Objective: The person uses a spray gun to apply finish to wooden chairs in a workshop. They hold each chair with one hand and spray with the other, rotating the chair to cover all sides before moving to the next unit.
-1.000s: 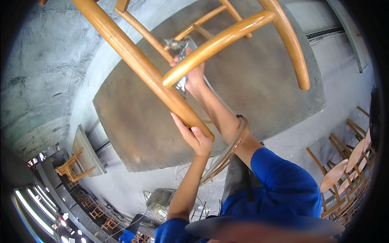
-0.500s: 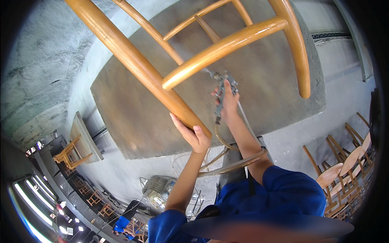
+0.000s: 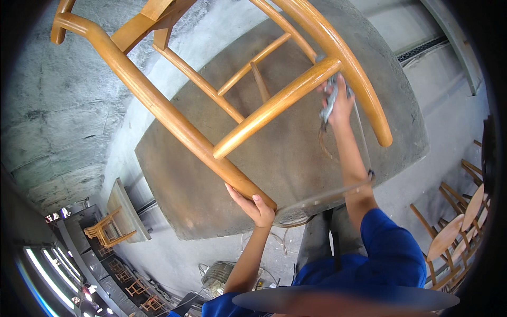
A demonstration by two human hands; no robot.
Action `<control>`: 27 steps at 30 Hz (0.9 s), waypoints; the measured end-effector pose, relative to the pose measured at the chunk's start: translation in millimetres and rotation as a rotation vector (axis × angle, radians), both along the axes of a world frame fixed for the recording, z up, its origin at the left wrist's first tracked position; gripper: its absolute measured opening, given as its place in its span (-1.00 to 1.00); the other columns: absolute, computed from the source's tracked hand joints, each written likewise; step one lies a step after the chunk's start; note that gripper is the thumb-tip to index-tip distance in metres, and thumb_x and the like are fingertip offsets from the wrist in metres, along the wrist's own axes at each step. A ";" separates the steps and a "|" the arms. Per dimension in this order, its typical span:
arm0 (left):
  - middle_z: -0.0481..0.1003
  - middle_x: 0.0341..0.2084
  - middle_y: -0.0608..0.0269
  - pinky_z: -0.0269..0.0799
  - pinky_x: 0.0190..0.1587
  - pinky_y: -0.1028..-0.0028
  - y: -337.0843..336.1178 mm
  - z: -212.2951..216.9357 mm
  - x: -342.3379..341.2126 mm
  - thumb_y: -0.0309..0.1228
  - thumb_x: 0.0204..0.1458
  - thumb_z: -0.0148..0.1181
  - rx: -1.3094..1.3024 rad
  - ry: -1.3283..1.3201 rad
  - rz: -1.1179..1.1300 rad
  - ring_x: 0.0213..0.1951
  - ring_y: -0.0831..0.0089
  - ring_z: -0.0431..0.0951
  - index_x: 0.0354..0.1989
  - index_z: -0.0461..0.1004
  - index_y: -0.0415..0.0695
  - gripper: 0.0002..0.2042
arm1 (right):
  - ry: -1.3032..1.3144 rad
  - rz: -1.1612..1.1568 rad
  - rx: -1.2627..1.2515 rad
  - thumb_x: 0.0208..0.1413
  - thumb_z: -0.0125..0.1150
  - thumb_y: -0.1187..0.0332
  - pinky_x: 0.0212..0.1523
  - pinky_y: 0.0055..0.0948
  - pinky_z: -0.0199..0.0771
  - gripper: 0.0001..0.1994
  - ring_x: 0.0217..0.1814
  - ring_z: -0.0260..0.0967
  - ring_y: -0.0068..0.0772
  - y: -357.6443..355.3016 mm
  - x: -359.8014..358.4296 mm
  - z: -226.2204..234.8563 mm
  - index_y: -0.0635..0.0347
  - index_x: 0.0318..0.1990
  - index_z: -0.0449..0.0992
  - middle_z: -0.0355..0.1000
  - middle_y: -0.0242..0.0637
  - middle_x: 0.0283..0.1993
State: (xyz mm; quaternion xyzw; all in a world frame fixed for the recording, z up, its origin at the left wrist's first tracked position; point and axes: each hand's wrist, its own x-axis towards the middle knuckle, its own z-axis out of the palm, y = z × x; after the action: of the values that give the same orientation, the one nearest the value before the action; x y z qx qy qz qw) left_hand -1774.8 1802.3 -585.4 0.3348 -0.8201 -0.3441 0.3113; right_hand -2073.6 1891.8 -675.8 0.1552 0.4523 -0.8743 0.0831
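A glossy orange-brown wooden chair frame (image 3: 158, 113) is tilted over a large grey-brown slab (image 3: 182, 203). Low on one of its legs, near the tip, my left hand (image 3: 253, 208) wraps around the wood. My right hand (image 3: 342, 105) grips a metal spray gun (image 3: 330, 99) close to the right end of a thick crossrail (image 3: 280, 105). That rail and the nearby leg hide the gun's front end partly. From the gun a hose (image 3: 322, 198), blurred by motion, runs down past my right forearm.
Several wooden chairs (image 3: 449, 238) with pale oval parts stand at the lower right. More chair frames (image 3: 105, 232) are at the left by a leaning board (image 3: 127, 208). A round container (image 3: 219, 277) sits on the floor near my left forearm. A rough grey wall (image 3: 58, 95) rises at left.
My right hand has carried the spray gun rightward and farther out, from mid-rail to its right end. My left hand keeps its hold. The view has shifted, showing more of the chair's upper left.
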 end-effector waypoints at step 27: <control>0.05 0.29 -0.09 0.29 0.17 0.16 -8.6 -9.9 11.7 -0.08 0.22 -0.03 0.090 0.069 -0.044 0.22 0.13 0.27 0.46 -0.39 -0.21 -0.16 | -0.182 0.497 -0.587 0.29 0.04 -0.04 -0.53 -0.47 0.43 -0.65 -0.46 0.48 -0.41 -105.8 -17.7 16.4 0.07 -0.22 0.45 0.47 -0.34 -0.47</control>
State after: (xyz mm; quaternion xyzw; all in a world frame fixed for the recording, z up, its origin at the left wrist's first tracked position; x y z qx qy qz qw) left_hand -1763.1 1793.7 -595.3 0.3184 -0.7997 -0.3988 0.3162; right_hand -2091.3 1786.0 -659.5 0.0876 0.1976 -0.9024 0.3727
